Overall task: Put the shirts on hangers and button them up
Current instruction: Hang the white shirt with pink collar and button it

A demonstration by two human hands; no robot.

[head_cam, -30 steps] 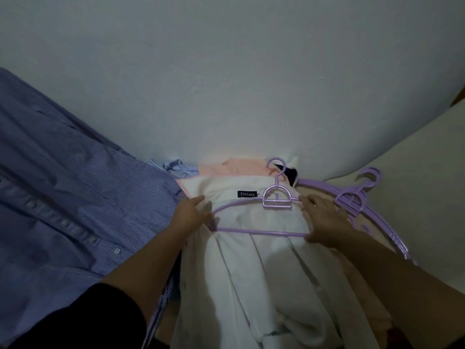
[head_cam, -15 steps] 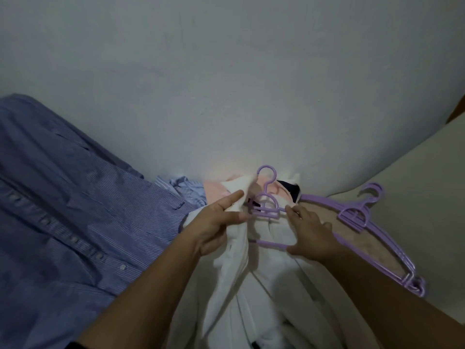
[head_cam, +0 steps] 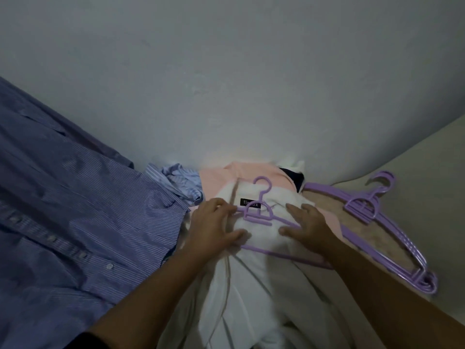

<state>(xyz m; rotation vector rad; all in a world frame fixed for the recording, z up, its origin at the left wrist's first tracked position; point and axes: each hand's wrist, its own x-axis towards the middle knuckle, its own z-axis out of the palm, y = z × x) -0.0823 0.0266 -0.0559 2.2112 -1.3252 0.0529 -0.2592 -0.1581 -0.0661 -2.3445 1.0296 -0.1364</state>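
Both my hands have spread apart again, laying the white shirt (head_cam: 249, 285) flatter than half a second ago. My left hand (head_cam: 214, 229) grips its collar fabric beside the purple hanger (head_cam: 259, 212), thumb curled under. My right hand (head_cam: 308, 226) presses flat, fingers straight, on the shirt over the hanger's arm. Spare hangers (head_cam: 372, 210) lie beyond my right hand; a striped blue shirt (head_cam: 75, 222) spreads past my left.

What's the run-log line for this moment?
step: hanger into white shirt | left hand: grips shirt | right hand: on shirt | spare hangers: right
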